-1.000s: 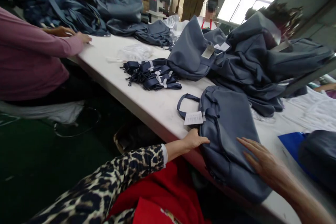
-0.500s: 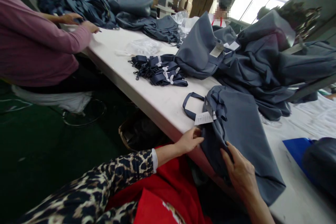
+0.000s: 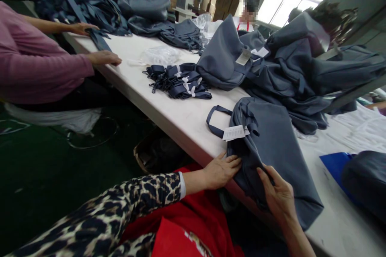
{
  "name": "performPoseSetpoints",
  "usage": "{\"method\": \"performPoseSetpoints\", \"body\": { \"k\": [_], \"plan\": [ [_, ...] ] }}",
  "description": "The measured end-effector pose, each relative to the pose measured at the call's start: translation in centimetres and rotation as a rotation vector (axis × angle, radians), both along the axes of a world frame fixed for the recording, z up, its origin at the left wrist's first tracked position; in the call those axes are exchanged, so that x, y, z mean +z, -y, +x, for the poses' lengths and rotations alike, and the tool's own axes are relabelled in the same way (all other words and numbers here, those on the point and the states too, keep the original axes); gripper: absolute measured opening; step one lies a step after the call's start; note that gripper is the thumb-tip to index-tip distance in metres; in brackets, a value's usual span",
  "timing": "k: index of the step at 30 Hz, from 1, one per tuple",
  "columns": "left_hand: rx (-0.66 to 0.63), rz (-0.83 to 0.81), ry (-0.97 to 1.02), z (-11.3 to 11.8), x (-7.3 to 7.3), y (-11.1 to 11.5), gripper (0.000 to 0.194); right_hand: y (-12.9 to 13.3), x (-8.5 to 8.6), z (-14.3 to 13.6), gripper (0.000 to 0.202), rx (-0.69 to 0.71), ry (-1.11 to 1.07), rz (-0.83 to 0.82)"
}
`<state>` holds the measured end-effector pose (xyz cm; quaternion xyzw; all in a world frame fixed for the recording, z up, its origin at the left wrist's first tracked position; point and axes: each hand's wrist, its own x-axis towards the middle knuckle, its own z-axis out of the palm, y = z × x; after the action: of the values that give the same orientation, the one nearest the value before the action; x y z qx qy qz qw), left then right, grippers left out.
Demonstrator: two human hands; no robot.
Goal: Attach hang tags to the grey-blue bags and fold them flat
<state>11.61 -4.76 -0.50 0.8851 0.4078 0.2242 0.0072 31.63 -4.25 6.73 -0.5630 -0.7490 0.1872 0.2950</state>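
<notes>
A dark blue-grey bag [image 3: 271, 140] lies on its side at the near edge of the white table [image 3: 169, 114]. Its strap loop [image 3: 214, 122] points left, and a white tag [image 3: 234, 132] rests on its upper part. My left hand [image 3: 221, 172] lies on the bag's near left side, fingers stretched out over the fabric. Further right, my right hand [image 3: 279, 194] pinches the fabric along the bag's opening between thumb and fingers.
Bundled straps [image 3: 181, 82] lie beyond the bag, beside a standing bag [image 3: 221, 58] and a heap of bags [image 3: 292, 72]. A person in a pink sleeve [image 3: 45, 56] handles a strap at the left. Blue sheet [image 3: 336, 168] at right.
My left hand has moved onto the bag and its fingers have spread. My right hand still grips the fabric. The person at the left has drawn out a strap with hands further apart.
</notes>
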Motion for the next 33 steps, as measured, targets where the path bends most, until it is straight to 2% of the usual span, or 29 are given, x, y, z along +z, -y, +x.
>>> {"method": "performPoseSetpoints", "body": {
  "k": [2,5,9,13,14,16,18,20,22,23,25,28,33],
  "plan": [
    [0.027,0.016,0.003,0.6,0.3,0.5,0.040,-0.1,-0.8,0.1,0.045,0.042,0.020,0.005],
    [-0.010,0.036,0.010,1.4,0.4,0.5,0.042,-0.2,-1.8,0.0,0.037,0.139,0.086,0.056],
    [-0.061,0.012,0.059,1.9,-0.5,-0.4,0.050,-0.4,-2.2,0.6,0.034,0.235,0.127,0.041],
    [-0.024,-0.105,0.219,1.8,-1.2,-0.9,0.065,-0.5,-2.7,1.4,0.033,0.316,0.172,0.050],
    [-0.022,-0.143,0.278,1.7,-1.1,-0.8,0.061,-0.5,-2.9,1.5,0.032,0.323,0.191,0.067],
    [-0.040,-0.248,0.436,1.3,-0.9,-0.5,0.042,-0.3,-3.3,1.4,0.032,0.332,0.246,0.103],
    [-0.070,-0.383,0.661,0.8,-0.5,-0.1,0.026,-0.1,-3.8,1.2,0.032,0.339,0.323,0.146],
    [0.003,-0.497,0.931,0.2,-0.4,0.1,0.020,0.0,-4.2,1.1,0.031,0.342,0.409,0.201],
    [0.185,-0.570,1.152,-0.1,-0.6,0.0,0.014,0.1,-4.6,0.9,0.030,0.351,0.489,0.257],
    [0.269,-0.596,1.217,-0.1,-0.8,-0.2,0.019,0.1,-4.7,0.9,0.029,0.355,0.523,0.282],
    [0.347,-0.645,1.260,0.0,-1.0,-0.9,0.033,0.2,-4.9,0.8,0.030,0.355,0.579,0.319],
    [0.324,-0.668,1.243,0.2,-1.2,-2.1,0.042,0.3,-4.9,0.7,0.030,0.345,0.628,0.342],
    [0.406,-0.631,1.271,0.0,-1.0,-2.7,0.033,0.5,-4.9,0.6,0.031,0.337,0.640,0.354]
  ]
}}
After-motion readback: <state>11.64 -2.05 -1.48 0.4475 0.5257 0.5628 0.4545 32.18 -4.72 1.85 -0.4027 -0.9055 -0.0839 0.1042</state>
